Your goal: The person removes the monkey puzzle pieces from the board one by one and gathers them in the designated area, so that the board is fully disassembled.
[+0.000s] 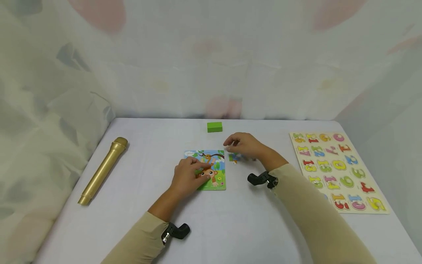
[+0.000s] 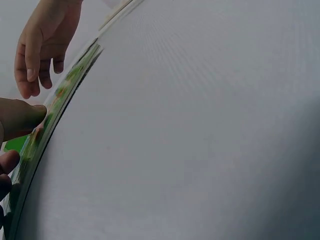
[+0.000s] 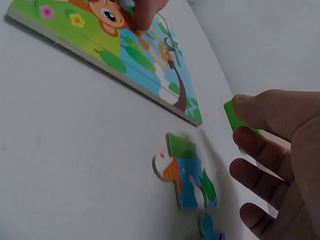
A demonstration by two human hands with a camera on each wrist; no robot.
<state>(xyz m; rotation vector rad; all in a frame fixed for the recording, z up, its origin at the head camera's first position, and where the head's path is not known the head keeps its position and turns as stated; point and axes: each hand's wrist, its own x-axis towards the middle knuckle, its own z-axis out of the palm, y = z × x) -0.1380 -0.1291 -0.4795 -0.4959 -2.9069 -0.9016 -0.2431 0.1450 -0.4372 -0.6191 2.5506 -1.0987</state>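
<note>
A square jigsaw board with a monkey picture lies flat on the table. My left hand rests on its left side, with thumb and fingers extended over the picture. Just right of the board, my right hand hovers over loose puzzle pieces with relaxed, slightly bent fingers and nothing between them. In the right wrist view one blue and green puzzle piece lies near the board's corner. Part of another blue piece shows below it; the rest is out of frame.
Behind the board stands a green block. A gold microphone lies at the left of the table. A board of colourful numbers lies at the right. Fabric hangs along the back and sides.
</note>
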